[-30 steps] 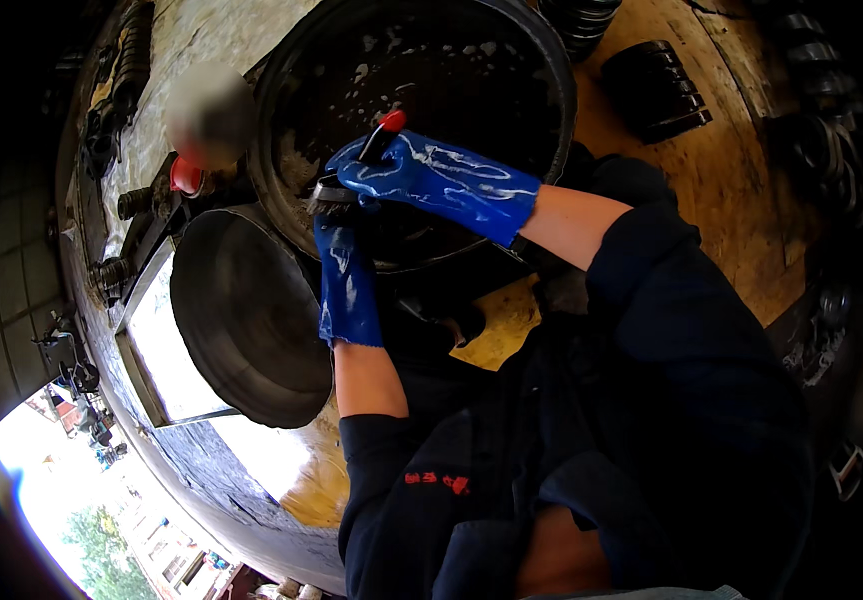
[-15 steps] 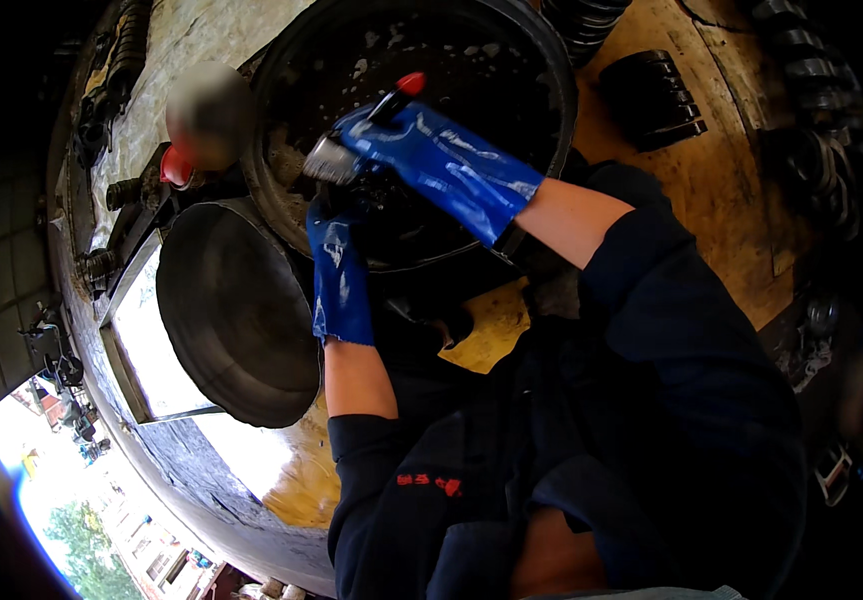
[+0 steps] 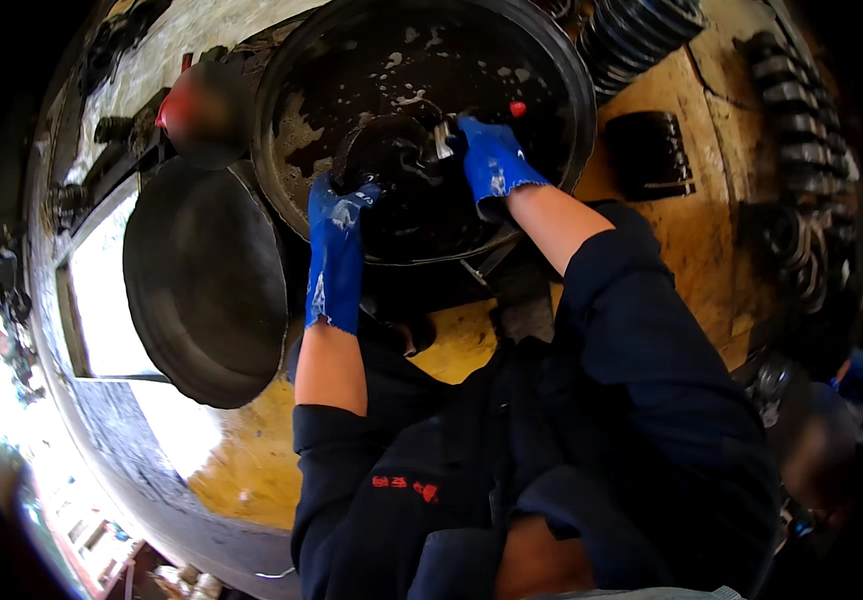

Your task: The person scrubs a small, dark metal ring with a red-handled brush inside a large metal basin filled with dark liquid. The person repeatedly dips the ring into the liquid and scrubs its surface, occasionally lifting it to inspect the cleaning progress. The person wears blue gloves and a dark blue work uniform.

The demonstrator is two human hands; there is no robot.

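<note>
Inside the round tub (image 3: pixel 581 108), a brush (image 3: pixel 442 141) was near a dark round piece (image 3: pixel 375 148); the scrubbing looked unfinished. The worker's right hand (image 3: pixel 491 156) gripped the brush; whether the left hand's (image 3: pixel 337 208) fingers held the piece, I couldn't tell. A dark pan (image 3: pixel 206 285) stood alongside.

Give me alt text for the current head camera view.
A blue-gloved right hand holds a brush within the rim of a wide dark tub; the left hand, also gloved, is at the tub's near-left side, its grip too dark to make out. A round dark pan is left of the tub.
</note>
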